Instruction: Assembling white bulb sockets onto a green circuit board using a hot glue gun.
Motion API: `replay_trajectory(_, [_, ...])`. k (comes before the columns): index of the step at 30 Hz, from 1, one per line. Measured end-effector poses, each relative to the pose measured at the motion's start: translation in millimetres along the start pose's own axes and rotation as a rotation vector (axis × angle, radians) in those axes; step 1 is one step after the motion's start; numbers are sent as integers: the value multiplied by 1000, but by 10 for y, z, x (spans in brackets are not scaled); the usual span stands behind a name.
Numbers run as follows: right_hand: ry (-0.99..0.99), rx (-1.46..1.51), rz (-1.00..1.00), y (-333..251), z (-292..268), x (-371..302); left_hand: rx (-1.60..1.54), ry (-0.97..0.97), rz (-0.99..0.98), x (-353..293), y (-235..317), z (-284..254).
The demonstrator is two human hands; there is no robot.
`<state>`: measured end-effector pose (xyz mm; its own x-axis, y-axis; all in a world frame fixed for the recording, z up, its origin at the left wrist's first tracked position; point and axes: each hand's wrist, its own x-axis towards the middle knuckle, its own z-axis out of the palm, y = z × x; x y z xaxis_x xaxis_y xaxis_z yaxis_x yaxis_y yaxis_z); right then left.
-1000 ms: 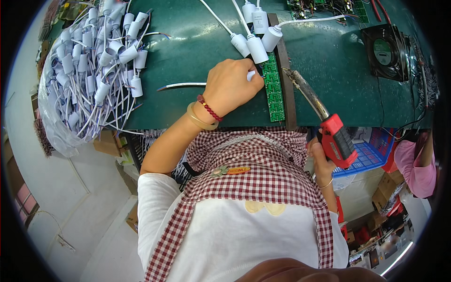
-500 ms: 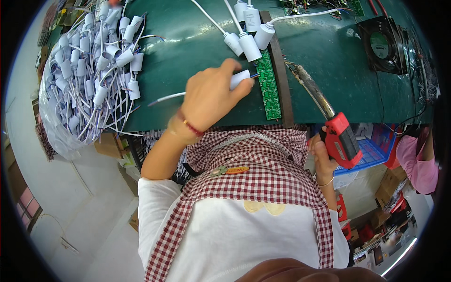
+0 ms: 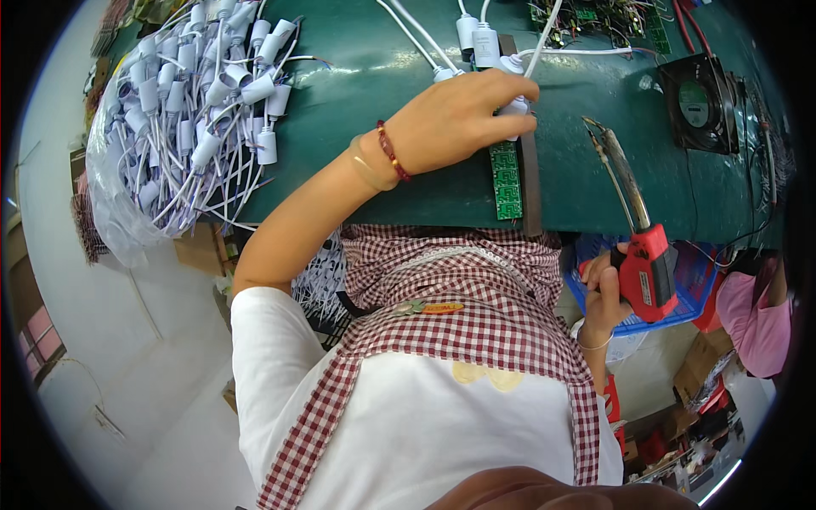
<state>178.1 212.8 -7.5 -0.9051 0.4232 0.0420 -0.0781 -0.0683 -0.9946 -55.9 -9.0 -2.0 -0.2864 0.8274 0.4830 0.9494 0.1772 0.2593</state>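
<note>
My left hand (image 3: pixel 463 119) reaches across the bench, thumb and fingers closed around a white cylinder with a cable (image 3: pixel 516 108). Its cable rises away from me. Just under the fingers runs a strip of small green circuit boards (image 3: pixel 507 180), lying along a dark bar (image 3: pixel 530 189); the hand covers its far end. More white cylinders (image 3: pixel 485 46) with cables sit beyond the hand, partly hidden by it. My right hand (image 3: pixel 605 293) grips a red and black soldering gun (image 3: pixel 653 272) at the bench's near edge, its metal tip pointing away from me and apart from the boards.
A big heap of white cabled cylinders (image 3: pixel 204 110) in a clear plastic bag (image 3: pixel 115 208) lies on the left. A black fan (image 3: pixel 699 104) stands at right, loose circuit boards (image 3: pixel 586 21) at the back. A blue basket (image 3: pixel 693 285) sits below the bench edge.
My left hand has moved away from me and to the right with the white cylinder, whose cable now points away. The soldering gun has shifted slightly right and nearer me.
</note>
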Motion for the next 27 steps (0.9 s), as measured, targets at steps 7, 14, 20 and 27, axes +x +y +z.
replay_trajectory(7, [63, 6, 1, -41, -52, -71, 449, 246, -580, -482, -812, -556])
replay_trajectory(14, [15, 75, 8, -36, 62, 80, 1119, -201, -942, -1121, -1185, -653])
replay_trajectory(20, [-17, 70, -33, -57, 103, 39, 986, -258, -1045, -999, -1147, -645])
replay_trajectory(27, [10, 40, -11, -33, 55, 11, 252, 232, -567, -506, -529, -530])
